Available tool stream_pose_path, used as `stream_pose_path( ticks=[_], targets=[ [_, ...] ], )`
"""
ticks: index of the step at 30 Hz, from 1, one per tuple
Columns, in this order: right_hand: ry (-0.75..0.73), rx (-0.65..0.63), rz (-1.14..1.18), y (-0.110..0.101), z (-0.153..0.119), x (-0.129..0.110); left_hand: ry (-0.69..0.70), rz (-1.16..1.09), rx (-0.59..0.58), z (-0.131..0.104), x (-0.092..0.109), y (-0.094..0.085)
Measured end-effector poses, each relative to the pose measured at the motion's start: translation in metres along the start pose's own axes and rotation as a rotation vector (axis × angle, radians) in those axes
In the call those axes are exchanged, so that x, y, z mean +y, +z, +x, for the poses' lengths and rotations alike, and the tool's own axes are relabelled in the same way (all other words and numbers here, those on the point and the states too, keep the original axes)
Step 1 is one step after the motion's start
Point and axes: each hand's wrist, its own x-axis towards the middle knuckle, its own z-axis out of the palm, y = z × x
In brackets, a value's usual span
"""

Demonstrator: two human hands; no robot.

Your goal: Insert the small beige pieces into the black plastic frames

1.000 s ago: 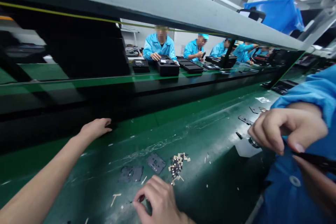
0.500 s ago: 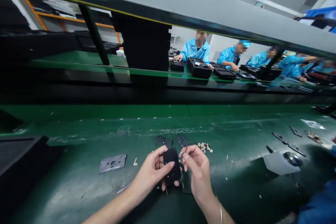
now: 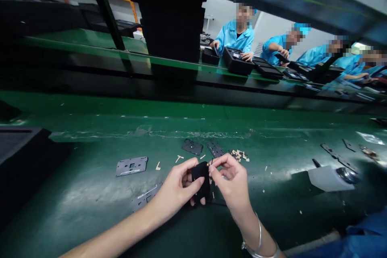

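My left hand (image 3: 178,183) is closed around a black, flat rectangular plate with rounded corners (image 3: 202,189), its thumb lying across the face. At the plate's upper right corner, the fingers of my right hand (image 3: 234,177) are pinched together on something thin and dark, too small to name. A tiny yellowish spot shows at that corner. Just beyond my hands lie two dark grey plates with holes (image 3: 192,146) and a heap of small beige-and-dark pieces (image 3: 239,155). My left forearm partly covers a grey plate (image 3: 145,198).
Another grey plate (image 3: 132,166) lies on the green bench (image 3: 90,193) at left, near a black box (image 3: 21,157). At right stands a white container with a metal top (image 3: 329,178), with dark strips behind it. Co-workers in blue (image 3: 238,34) sit across a raised ledge.
The view has tilted and shifted. My right fingers now meet the plate's upper right corner, where before they were beside it. The plate is turned more edge-on, still in my left hand.
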Motion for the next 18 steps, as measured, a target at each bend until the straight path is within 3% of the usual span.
stream_pose_path(
  ticks=[9, 18],
  targets=[
    [-0.050, -0.030, -0.054, -0.0022, 0.0014, -0.0007, -0.023, 0.006, 0.014, -0.0001, 0.0021, -0.0006],
    [0.051, -0.099, 0.093, -0.0047, 0.0045, 0.0018, -0.016, 0.028, 0.013, -0.0007, 0.0042, -0.0012]
  ],
)
